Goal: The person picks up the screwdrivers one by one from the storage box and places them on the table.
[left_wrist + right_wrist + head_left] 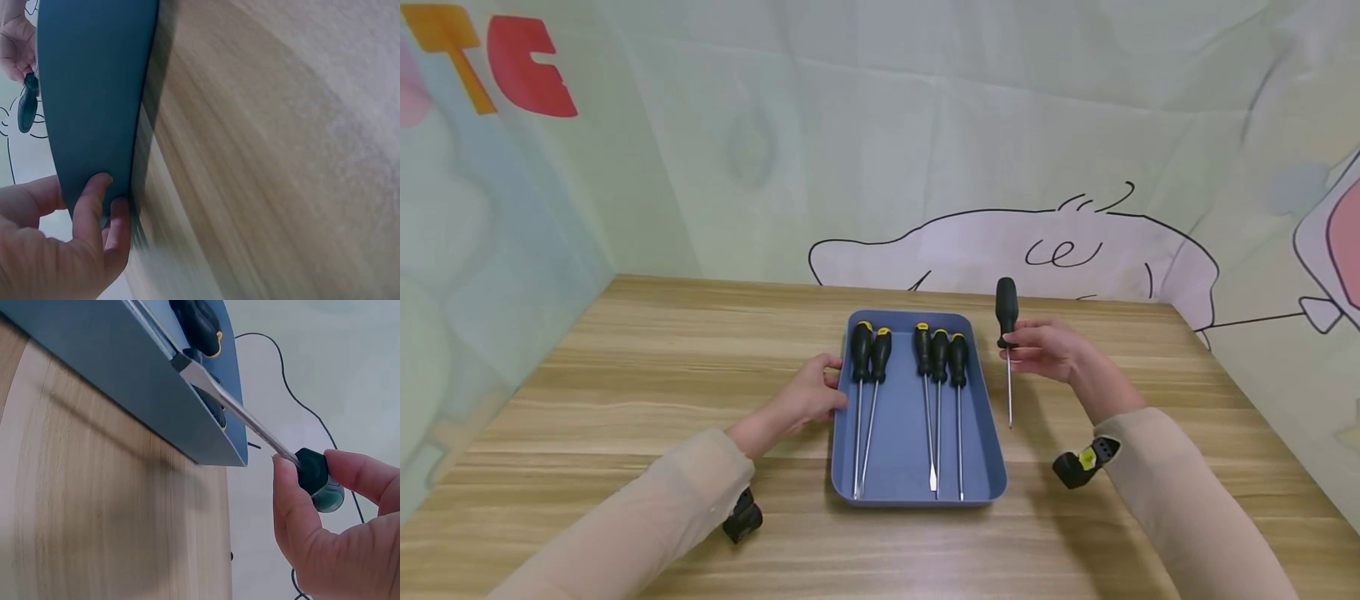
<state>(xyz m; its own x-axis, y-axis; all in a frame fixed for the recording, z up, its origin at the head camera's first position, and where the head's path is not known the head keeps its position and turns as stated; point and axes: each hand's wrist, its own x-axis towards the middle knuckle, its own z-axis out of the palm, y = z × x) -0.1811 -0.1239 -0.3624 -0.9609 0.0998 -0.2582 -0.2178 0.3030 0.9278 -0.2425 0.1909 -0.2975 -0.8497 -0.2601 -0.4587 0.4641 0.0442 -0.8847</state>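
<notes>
Six screwdrivers are in view, five in a blue tray and one held up. The right hand [1047, 352] pinches a single screwdriver [1007, 308] between thumb and fingers near the base of its black handle; handle up, blade down, it hangs just beside the tray's right side, above the desk [662, 358]. The left hand [808, 390] grips the left wall of the one tray [898, 433], which rests on the desk. The hands are well apart. Inside the tray lie two screwdrivers [861, 350] at left and three screwdrivers [940, 358] at right, all five with yellow-marked black handles at the far end. Two letters [531, 67] mark the backdrop [715, 167], one orange, one red.
</notes>
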